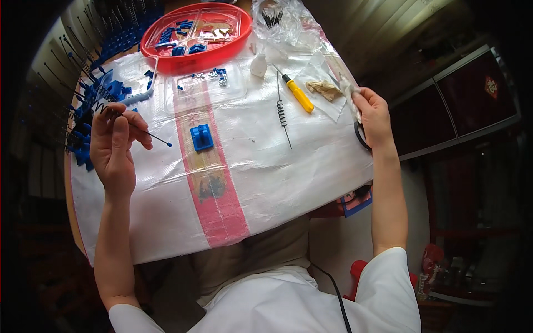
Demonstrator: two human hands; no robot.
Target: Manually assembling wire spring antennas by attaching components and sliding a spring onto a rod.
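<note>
My left hand (114, 152) is raised over the table's left side, its fingers closed on a thin black coiled wire (154, 136). That wire ends in a small blue tip pointing right. At the right table edge, my right hand (376, 117) pinches a crumpled white tissue or cloth (349, 95). Just below that hand shows a black loop (361, 136), perhaps a handle. A blue square base (202, 137) with a raised middle lies between the hands. Right of it rests another black coiled wire (281, 114), beside a yellow-handled tool (298, 94) with a thin shaft.
A red basin (149, 54) at the back holds a clear divided tray of blue and brass-coloured parts. Before it lies a clear lid (236, 91) with tiny pieces. A small white bottle (259, 65) stands nearby. Blue bases with upright wires (83, 130) crowd the left edge.
</note>
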